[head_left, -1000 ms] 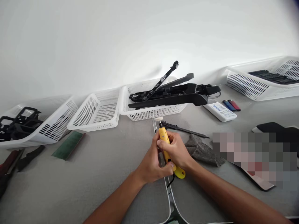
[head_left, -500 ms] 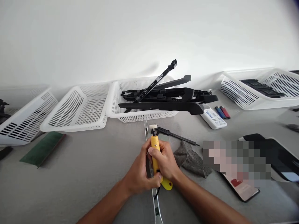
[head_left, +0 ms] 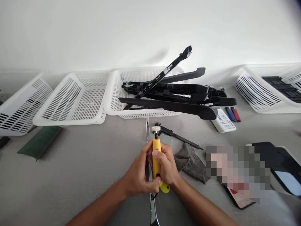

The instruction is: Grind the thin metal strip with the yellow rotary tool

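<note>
Both of my hands are wrapped round a yellow handheld rotary tool [head_left: 157, 161], which points away from me and carries a small white polishing wheel [head_left: 156, 128] at its tip. My left hand [head_left: 137, 175] closes on its left side, with the thumb near the tool's lower end. On the other side, my right hand [head_left: 168, 164] is closed, its thumb lying on top of the body. A long silver-edged strip [head_left: 153, 208] runs beneath the hands; whether my left fingers also grip it is hidden. A yellow tab with a hole [head_left: 165, 187] shows under my right hand.
A black caliper [head_left: 180, 137] and a grey cloth [head_left: 194, 164] lie right of the hands. Behind, a white basket [head_left: 114, 105] holds long black plastic parts. Other baskets [head_left: 68, 121], a green sheet [head_left: 41, 142], two lighters [head_left: 232, 114] and a phone [head_left: 243, 204] lie around.
The camera view has tilted and moved slightly, so the baskets sit higher in the picture. Both hands keep their hold on the rotary tool, with little visible change in grip.
</note>
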A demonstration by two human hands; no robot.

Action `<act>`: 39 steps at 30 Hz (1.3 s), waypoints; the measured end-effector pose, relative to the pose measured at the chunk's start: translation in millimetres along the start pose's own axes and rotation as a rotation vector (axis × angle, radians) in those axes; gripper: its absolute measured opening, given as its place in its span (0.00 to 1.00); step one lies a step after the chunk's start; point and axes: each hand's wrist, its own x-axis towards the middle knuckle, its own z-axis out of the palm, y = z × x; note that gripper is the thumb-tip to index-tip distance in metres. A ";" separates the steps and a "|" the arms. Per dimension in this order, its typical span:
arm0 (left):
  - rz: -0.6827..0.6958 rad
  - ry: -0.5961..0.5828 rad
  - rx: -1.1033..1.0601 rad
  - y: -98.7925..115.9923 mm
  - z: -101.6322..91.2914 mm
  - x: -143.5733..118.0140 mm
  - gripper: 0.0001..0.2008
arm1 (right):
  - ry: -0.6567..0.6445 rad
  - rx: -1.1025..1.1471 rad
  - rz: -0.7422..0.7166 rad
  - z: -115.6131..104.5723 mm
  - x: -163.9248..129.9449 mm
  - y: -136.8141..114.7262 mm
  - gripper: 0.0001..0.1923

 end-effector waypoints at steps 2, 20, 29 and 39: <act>0.004 -0.002 0.006 -2.4 -0.3 -1.4 0.56 | 0.002 0.005 -0.010 -0.6 -0.3 0.1 0.14; 0.017 -0.003 -0.001 -7.9 -1.0 -3.7 0.57 | 0.014 -0.048 0.014 0.7 0.3 -4.2 0.18; -0.033 -0.061 -0.121 -2.8 -2.3 -1.8 0.51 | 0.009 -0.085 -0.034 -1.8 1.4 -1.3 0.21; -0.043 0.006 -0.099 -11.5 -3.7 -2.3 0.51 | 0.034 -0.115 -0.078 4.4 9.0 9.4 0.26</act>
